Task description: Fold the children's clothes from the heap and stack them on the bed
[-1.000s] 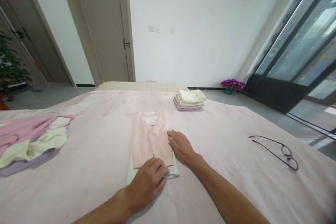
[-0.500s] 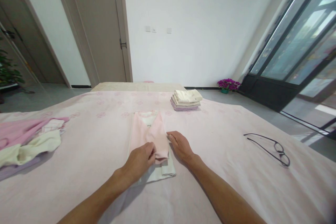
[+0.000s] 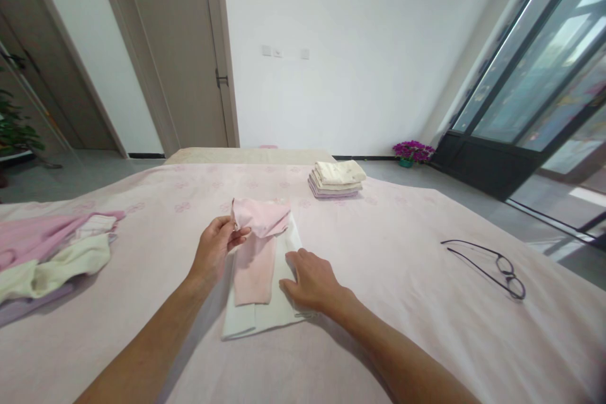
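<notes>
A small pink-and-white shirt (image 3: 253, 271) lies partly folded in the middle of the bedspread. Its pink upper part is bunched over at the far end, while the white body shows beneath and to the right. My left hand (image 3: 213, 246) is closed in a pinch on the pink fabric at the shirt's far left edge. On the white right side rests my right hand (image 3: 317, 278), its thumb apart from its fingers, holding nothing.
A neat stack of folded clothes (image 3: 336, 180) sits beyond the shirt to the right. Loose pink, cream and lilac clothes (image 3: 57, 252) lie at the left. Black-framed glasses (image 3: 506, 274) rest on the pink bedspread (image 3: 388, 328) at the right.
My left hand has moved away from me and left, turning the shirt's pink part over at the far end. My right hand has shifted from beside the shirt onto its white side.
</notes>
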A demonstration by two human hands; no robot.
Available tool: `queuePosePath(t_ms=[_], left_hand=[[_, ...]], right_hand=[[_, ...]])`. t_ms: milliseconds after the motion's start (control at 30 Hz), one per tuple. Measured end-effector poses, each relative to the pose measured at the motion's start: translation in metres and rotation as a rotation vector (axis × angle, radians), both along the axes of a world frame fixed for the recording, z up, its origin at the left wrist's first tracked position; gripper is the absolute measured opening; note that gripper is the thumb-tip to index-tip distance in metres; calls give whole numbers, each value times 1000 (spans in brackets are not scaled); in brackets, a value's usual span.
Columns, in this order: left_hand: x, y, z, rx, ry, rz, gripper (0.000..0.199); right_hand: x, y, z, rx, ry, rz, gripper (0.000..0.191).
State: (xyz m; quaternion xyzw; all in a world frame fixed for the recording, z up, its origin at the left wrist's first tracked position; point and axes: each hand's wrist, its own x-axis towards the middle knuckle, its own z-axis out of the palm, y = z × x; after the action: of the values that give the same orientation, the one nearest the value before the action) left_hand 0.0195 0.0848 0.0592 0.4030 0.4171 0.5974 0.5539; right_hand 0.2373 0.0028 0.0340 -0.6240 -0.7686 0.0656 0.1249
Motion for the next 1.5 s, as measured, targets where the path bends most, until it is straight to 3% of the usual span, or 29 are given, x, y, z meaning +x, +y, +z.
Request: queuePosePath(t_ms=[167, 367, 600, 733, 867, 1100, 1200, 1333, 1500], left_hand=[[0, 1, 6, 41, 0, -2, 27], [-3, 1, 22, 94, 101, 30, 29], [-2, -4, 21, 248, 415, 35, 24], [-4, -2, 19, 261, 471, 48, 21], [-4, -2, 21, 263, 467, 58, 19], [-4, -6, 25, 297, 511, 79, 17], [-2, -11, 26, 336, 591, 68, 16], [8, -22, 24, 381, 836, -9, 14], [24, -40, 15, 545, 1114, -138, 7]], right_hand=[[-1, 6, 0, -61, -100, -56, 36], [3, 19, -3, -49, 186, -71, 53], [8, 24, -12, -43, 248, -26, 30], [22, 48, -19, 55, 339, -53, 35], [25, 84, -25, 166, 284, -40, 37], [5, 114, -26, 109, 98, 50, 38], [8, 122, -27, 67, 259, 91, 36], [19, 148, -24, -111, 722, -130, 23], [28, 187, -17, -174, 877, -291, 32]])
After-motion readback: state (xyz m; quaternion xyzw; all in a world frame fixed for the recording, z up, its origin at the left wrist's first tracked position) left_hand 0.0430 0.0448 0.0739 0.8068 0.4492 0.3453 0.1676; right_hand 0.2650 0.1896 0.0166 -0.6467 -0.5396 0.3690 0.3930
